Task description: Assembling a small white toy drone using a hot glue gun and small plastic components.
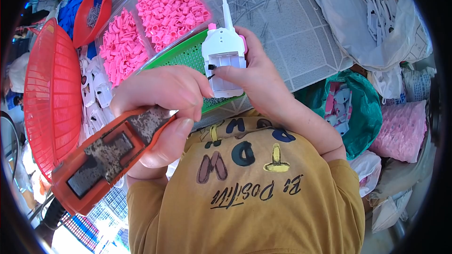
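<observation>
My right hand (256, 68) is closed round a white plastic toy handset (223, 42) with a stubby antenna and pink side parts. Its thumb presses at the open compartment in the casing, beside a small black part (212, 67). In my left hand (162, 91) is an orange hand tool (106, 155) with worn, dirty grey patches; its exact kind does not show. The left index fingertip comes close to the handset's lower left edge, near a short dark wire. Beneath the handset lies a green perforated tray (181, 56).
Clear trays of pink plastic pieces (172, 7) stand behind the hands. A red scoop (94, 14) holds screws or pins; loose metal pins (254, 0) lie on the grey table (301, 33). A red basket (54, 99) stands left, a green bag (365, 113) of parts right.
</observation>
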